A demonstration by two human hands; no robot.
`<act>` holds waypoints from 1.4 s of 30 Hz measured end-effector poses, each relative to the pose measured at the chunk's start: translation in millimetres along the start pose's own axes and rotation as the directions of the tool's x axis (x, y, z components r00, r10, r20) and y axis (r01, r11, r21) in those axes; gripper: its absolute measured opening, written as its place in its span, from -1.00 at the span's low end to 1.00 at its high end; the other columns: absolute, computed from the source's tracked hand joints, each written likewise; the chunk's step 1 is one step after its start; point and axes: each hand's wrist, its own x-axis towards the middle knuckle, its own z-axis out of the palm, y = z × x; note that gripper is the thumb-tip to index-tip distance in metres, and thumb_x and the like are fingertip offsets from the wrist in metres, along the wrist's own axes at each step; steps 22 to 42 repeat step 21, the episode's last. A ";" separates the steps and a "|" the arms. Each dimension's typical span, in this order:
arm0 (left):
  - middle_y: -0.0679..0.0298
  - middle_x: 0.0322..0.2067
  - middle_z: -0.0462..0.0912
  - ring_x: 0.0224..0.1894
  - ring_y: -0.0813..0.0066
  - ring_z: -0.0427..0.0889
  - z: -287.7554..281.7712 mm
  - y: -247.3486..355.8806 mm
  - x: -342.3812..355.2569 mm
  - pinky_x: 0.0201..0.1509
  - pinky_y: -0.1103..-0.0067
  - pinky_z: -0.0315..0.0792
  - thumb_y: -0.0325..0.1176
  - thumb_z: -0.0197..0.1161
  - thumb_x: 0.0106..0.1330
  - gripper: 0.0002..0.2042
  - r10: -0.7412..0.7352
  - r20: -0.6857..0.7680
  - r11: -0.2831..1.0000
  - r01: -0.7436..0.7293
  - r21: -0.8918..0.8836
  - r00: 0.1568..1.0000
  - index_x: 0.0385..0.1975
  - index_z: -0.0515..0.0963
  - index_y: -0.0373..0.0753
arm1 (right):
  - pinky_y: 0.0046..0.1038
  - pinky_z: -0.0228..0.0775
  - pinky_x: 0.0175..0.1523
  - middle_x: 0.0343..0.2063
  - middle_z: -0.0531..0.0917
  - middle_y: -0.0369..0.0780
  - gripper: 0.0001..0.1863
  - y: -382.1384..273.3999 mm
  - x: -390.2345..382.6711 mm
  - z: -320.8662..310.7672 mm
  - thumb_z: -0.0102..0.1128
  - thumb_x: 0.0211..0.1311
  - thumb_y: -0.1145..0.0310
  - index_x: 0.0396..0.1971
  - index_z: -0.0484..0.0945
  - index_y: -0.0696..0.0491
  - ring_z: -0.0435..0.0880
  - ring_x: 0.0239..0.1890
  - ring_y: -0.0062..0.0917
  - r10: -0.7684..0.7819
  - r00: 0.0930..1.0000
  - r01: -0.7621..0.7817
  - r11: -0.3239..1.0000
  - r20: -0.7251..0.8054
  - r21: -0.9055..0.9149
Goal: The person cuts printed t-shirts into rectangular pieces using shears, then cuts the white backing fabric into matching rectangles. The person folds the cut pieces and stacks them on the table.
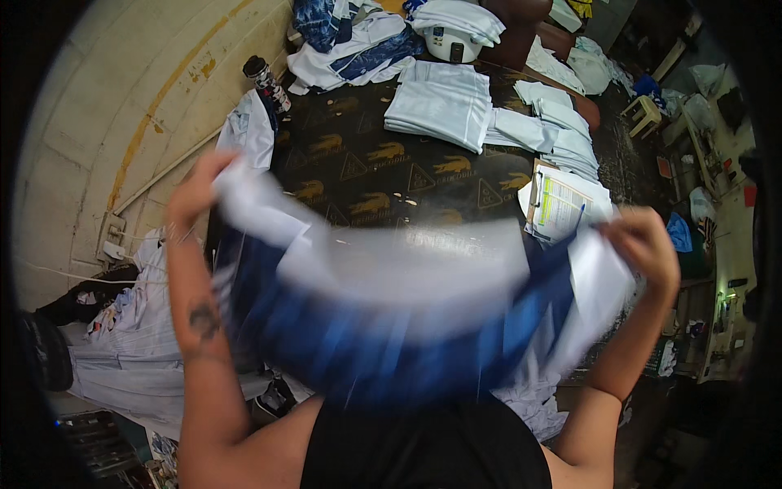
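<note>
A blue and white garment (391, 310) is stretched between both my hands in front of my chest, blurred by motion. My left hand (195, 191) grips its white upper left corner, raised near the wall side. My right hand (648, 244) pinches the upper right corner at about the same height. The cloth hangs down and hides the near part of the dark patterned table (383, 175).
Folded pale blue garments (440, 102) lie stacked at the table's far side, more (562, 134) to their right. A clipboard with papers (562, 204) rests near my right hand. A cup (265, 77) stands by the wall. A heap of clothes (130, 342) lies at lower left.
</note>
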 end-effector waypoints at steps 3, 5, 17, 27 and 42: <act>-0.10 0.35 0.44 0.41 -0.03 0.41 56.9 -20.3 62.2 0.53 0.28 0.26 -0.39 0.48 0.22 -0.28 0.423 -0.559 0.901 -0.262 0.347 0.713 0.43 0.38 -0.17 | 0.01 0.34 0.29 0.20 0.56 0.11 -0.63 -0.9 -27.8 112.4 0.33 0.24 0.35 0.06 0.69 -0.07 0.51 0.24 -0.02 0.081 0.923 0.121 0.866 0.375 -0.485; -0.18 0.49 0.20 0.56 -0.11 0.16 133.9 -31.3 89.0 0.63 0.22 0.09 -0.37 0.34 0.35 -0.28 0.424 -0.579 0.905 -0.296 0.307 0.697 0.52 0.24 -0.21 | 0.07 0.29 0.37 0.28 0.52 0.15 -0.59 -15.6 -97.3 181.3 0.36 0.21 0.36 0.10 0.69 -0.11 0.47 0.33 0.05 0.100 0.836 0.120 0.926 0.539 -0.358; -0.31 0.58 -0.60 0.61 -0.40 -0.61 339.8 -109.8 -77.8 0.27 -0.65 -0.25 0.04 0.20 0.45 0.00 -0.642 -0.027 0.742 0.629 0.229 0.767 0.65 -0.37 -0.09 | 0.27 0.02 0.49 0.52 0.20 0.11 -0.19 -167.4 -346.5 184.4 0.37 0.27 -0.14 0.50 0.37 -0.26 0.15 0.53 0.16 0.225 0.470 -0.002 0.967 0.853 -0.254; -0.21 0.60 -0.56 0.62 -0.38 -0.55 306.6 -89.9 57.4 0.31 -0.62 -0.11 0.11 0.25 0.40 0.02 -0.490 0.178 0.865 0.450 0.223 0.853 0.66 -0.31 -0.06 | 0.31 -0.07 0.55 0.58 0.12 0.04 -0.16 -110.9 -289.3 259.2 0.15 0.37 -0.28 0.58 0.20 -0.36 0.13 0.56 0.16 0.009 0.166 0.248 0.967 0.986 -0.051; -0.21 0.60 -0.56 0.62 -0.38 -0.55 306.6 -89.9 57.4 0.31 -0.62 -0.11 0.11 0.25 0.40 0.02 -0.490 0.178 0.865 0.450 0.223 0.853 0.66 -0.31 -0.06 | 0.31 -0.07 0.55 0.58 0.12 0.04 -0.16 -110.9 -289.3 259.2 0.15 0.37 -0.28 0.58 0.20 -0.36 0.13 0.56 0.16 0.009 0.166 0.248 0.967 0.986 -0.051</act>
